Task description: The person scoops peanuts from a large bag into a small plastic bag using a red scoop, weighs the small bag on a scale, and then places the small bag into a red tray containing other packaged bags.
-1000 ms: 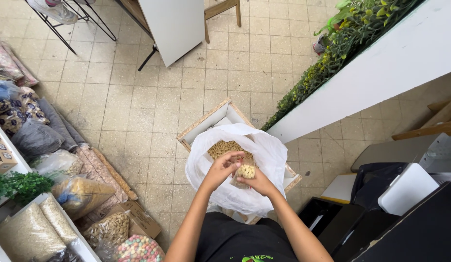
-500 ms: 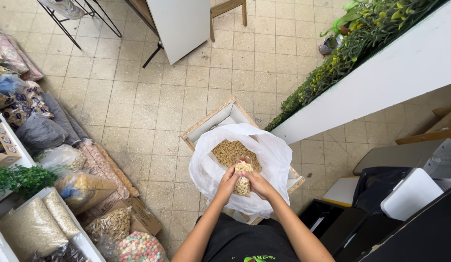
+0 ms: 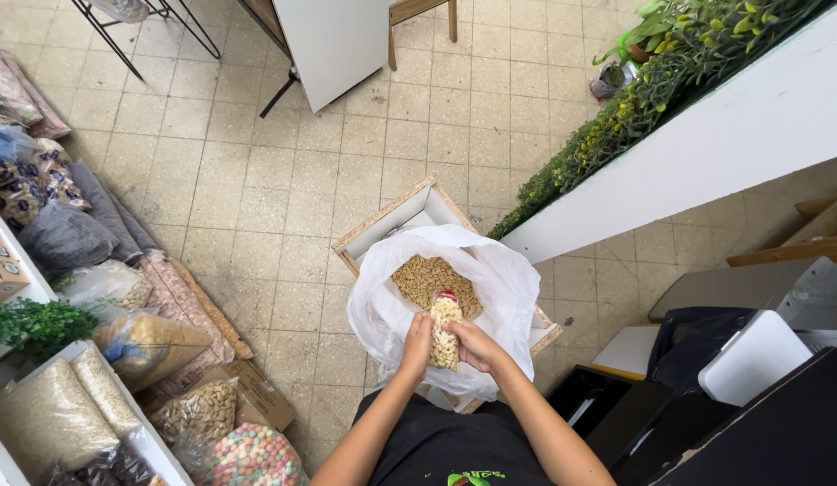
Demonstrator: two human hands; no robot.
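The small packet [image 3: 445, 331] between the left hand [image 3: 416, 345] and right hand [image 3: 472, 344] is clear, glossy plastic over pale nuts. The big bag [image 3: 508, 288] around it is thin white plastic film, crinkly and semi-sheer. It sits in a raw chipboard box [image 3: 382, 223], rough-edged and matt. The floor tiles [image 3: 283, 180] look dull, worn ceramic.
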